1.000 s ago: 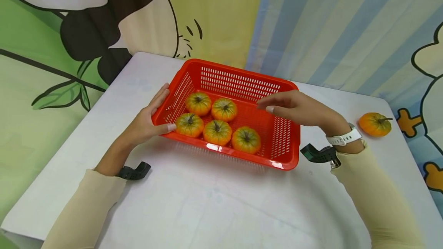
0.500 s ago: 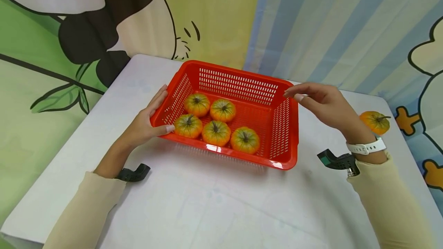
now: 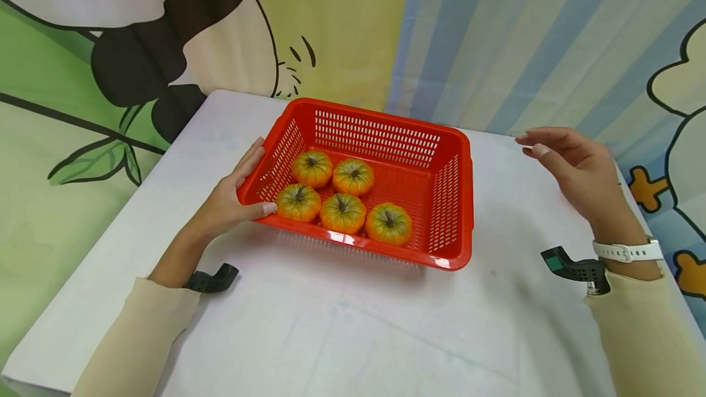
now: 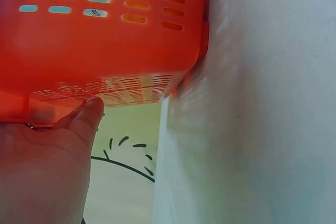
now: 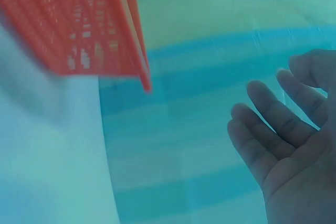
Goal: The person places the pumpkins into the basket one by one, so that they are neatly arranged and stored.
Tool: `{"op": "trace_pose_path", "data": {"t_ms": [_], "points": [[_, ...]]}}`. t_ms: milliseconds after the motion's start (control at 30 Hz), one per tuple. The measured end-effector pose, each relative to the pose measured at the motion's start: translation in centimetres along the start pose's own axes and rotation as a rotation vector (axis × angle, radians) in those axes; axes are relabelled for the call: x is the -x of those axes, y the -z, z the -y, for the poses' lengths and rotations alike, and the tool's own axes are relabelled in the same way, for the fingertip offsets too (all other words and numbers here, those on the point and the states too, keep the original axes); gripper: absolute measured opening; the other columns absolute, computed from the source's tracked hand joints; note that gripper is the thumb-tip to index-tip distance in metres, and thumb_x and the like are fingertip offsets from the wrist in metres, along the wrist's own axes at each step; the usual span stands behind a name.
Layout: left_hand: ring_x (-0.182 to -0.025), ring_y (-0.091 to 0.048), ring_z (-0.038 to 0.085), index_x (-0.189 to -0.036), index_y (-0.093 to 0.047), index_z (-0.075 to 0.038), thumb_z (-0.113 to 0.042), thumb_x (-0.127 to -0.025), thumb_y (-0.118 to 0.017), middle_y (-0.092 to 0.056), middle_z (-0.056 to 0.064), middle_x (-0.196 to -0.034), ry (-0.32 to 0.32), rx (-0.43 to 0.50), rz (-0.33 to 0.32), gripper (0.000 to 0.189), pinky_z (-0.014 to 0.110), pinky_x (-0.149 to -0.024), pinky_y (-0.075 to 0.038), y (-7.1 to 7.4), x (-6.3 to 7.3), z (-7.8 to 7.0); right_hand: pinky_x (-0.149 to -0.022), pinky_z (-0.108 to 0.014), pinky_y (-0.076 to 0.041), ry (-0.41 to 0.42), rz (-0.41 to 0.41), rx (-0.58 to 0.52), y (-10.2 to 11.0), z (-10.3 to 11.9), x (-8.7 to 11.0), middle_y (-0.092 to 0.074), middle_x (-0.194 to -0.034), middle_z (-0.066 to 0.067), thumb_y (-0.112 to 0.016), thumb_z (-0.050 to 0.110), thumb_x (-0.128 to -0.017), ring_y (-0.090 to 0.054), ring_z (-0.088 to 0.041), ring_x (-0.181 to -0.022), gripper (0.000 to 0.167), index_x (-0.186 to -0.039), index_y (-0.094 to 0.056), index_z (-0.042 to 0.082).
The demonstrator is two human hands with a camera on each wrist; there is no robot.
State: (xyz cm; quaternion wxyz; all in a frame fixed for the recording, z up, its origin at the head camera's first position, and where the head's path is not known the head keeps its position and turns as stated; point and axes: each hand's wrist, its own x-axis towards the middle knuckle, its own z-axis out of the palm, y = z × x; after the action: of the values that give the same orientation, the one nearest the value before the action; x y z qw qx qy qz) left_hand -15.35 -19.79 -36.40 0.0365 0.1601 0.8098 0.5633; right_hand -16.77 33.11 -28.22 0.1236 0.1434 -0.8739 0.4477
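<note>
A red plastic basket (image 3: 380, 250) with slotted walls stands on the table, several small orange-green pumpkins (image 3: 343, 213) grouped in its left and front part. My left hand (image 3: 223, 201) holds the basket's left end, thumb over the front rim and fingers along the outer wall. In the left wrist view, fingers (image 4: 86, 121) reach up under the rim. To the right of the basket, my right hand (image 3: 584, 170) is held in the air, fingers loosely bent and nothing in them. It hides the lone pumpkin at the table's right side.
The white-covered table (image 3: 342, 336) has its back edge against a printed cloth curtain (image 3: 353, 35). More curtain hangs beyond the table's right edge. A dark wrist-worn camera (image 3: 576, 267) sits below the white watch band (image 3: 626, 252) on my right arm.
My right hand has moved from over the basket out to the right, now covering the lone pumpkin seen before. My left hand has stayed on the basket, and the pumpkins inside keep their places.
</note>
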Motion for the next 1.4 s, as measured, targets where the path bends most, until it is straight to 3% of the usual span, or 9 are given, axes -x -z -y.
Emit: {"op": "trace_pose_path", "data": {"t_ms": [333, 467, 600, 733, 967, 1033, 1167, 1267, 1400], "points": [[-0.146, -0.016, 0.02, -0.157, -0.019, -0.021, -0.007, -0.081, -0.074, -0.008, -0.014, -0.161, 0.005, -0.009, -0.003, 0.095, 0.032, -0.096, -0.046, 0.0, 0.0, 0.0, -0.087, -0.01, -0.045, -0.168, -0.176, -0.003, 3.2, -4.1, 1.4, -0.064, -0.123, -0.001, -0.058, 0.014, -0.098, -0.06, -0.007, -0.108, 0.035, -0.133, -0.059, 0.009], [-0.145, -0.017, 0.021, -0.157, -0.018, -0.021, -0.007, -0.081, -0.074, -0.008, -0.014, -0.161, 0.004, -0.006, -0.007, 0.095, 0.031, -0.095, -0.046, 0.0, 0.1, 0.0, -0.093, -0.014, -0.044, -0.198, -0.321, 0.001, 3.8, -5.6, 1.6, -0.063, -0.124, -0.002, -0.057, 0.013, -0.098, -0.059, -0.01, -0.109, 0.034, -0.131, -0.061, 0.009], [-0.145, -0.019, 0.022, -0.157, -0.018, -0.021, -0.006, -0.081, -0.074, -0.008, -0.014, -0.161, 0.001, 0.003, -0.006, 0.096, 0.03, -0.095, -0.047, 0.0, 0.1, 0.0, -0.097, -0.018, -0.043, -0.249, -0.489, -0.118, 4.6, -7.0, 1.8, -0.063, -0.123, -0.005, -0.059, 0.012, -0.096, -0.059, -0.014, -0.11, 0.032, -0.127, -0.063, 0.007], [-0.144, -0.02, 0.021, -0.157, -0.017, -0.02, -0.005, -0.08, -0.074, -0.008, -0.016, -0.16, 0.007, 0.013, -0.005, 0.096, 0.03, -0.095, -0.047, 0.0, 0.1, 0.0, -0.101, -0.019, -0.04, -0.293, -0.571, -0.158, 5.1, -8.5, 2.2, -0.061, -0.121, -0.003, -0.06, 0.012, -0.096, -0.058, -0.011, -0.109, 0.036, -0.131, -0.057, 0.011], [-0.145, -0.018, 0.02, -0.157, -0.017, -0.021, -0.006, -0.081, -0.074, -0.008, -0.016, -0.161, 0.009, -0.006, -0.011, 0.096, 0.03, -0.095, -0.047, 0.1, 0.1, -0.1, -0.1, -0.015, -0.038, -0.315, -0.711, -0.477, 5.8, -10.6, 2.8, -0.058, -0.119, -0.003, -0.066, 0.009, -0.092, -0.054, -0.011, -0.111, 0.046, -0.135, -0.05, 0.014], [-0.145, -0.018, 0.02, -0.157, -0.017, -0.021, -0.006, -0.081, -0.074, -0.008, -0.016, -0.16, 0.01, 0.0, -0.011, 0.096, 0.03, -0.095, -0.047, 0.0, 0.1, -0.1, -0.1, -0.015, -0.038, -0.341, -0.694, -0.441, 6.0, -11.1, 2.9, -0.057, -0.12, -0.002, -0.065, 0.009, -0.092, -0.053, -0.009, -0.111, 0.049, -0.137, -0.048, 0.016], [-0.145, -0.018, 0.02, -0.157, -0.017, -0.021, -0.006, -0.081, -0.074, -0.008, -0.016, -0.16, 0.008, -0.003, -0.01, 0.096, 0.031, -0.096, -0.046, 0.0, 0.1, -0.1, -0.107, -0.017, -0.031, -0.434, -0.584, -0.146, 6.1, -12.4, 3.4, -0.052, -0.13, 0.005, -0.059, 0.013, -0.097, -0.046, -0.009, -0.122, 0.054, -0.145, -0.038, 0.023], [-0.145, -0.018, 0.018, -0.157, -0.018, -0.022, -0.007, -0.081, -0.074, -0.009, -0.018, -0.16, 0.017, -0.001, -0.016, 0.096, 0.032, -0.097, -0.046, 0.0, 0.0, -0.2, -0.11, -0.018, -0.023, -0.494, -0.53, 0.017, 5.9, -13.8, 4.0, -0.044, -0.143, 0.006, -0.056, 0.018, -0.099, -0.034, -0.009, -0.135, 0.059, -0.15, -0.028, 0.027], [-0.144, -0.019, 0.018, -0.157, -0.018, -0.022, -0.007, -0.081, -0.074, -0.009, -0.019, -0.159, 0.031, 0.001, -0.022, 0.095, 0.034, -0.097, -0.046, -0.2, -0.1, -0.2, -0.112, -0.015, -0.01, -0.549, -0.514, 0.055, 5.5, -15.4, 4.8, -0.026, -0.156, 0.005, -0.056, 0.025, -0.098, -0.017, -0.006, -0.143, 0.067, -0.153, -0.019, 0.03]]}}
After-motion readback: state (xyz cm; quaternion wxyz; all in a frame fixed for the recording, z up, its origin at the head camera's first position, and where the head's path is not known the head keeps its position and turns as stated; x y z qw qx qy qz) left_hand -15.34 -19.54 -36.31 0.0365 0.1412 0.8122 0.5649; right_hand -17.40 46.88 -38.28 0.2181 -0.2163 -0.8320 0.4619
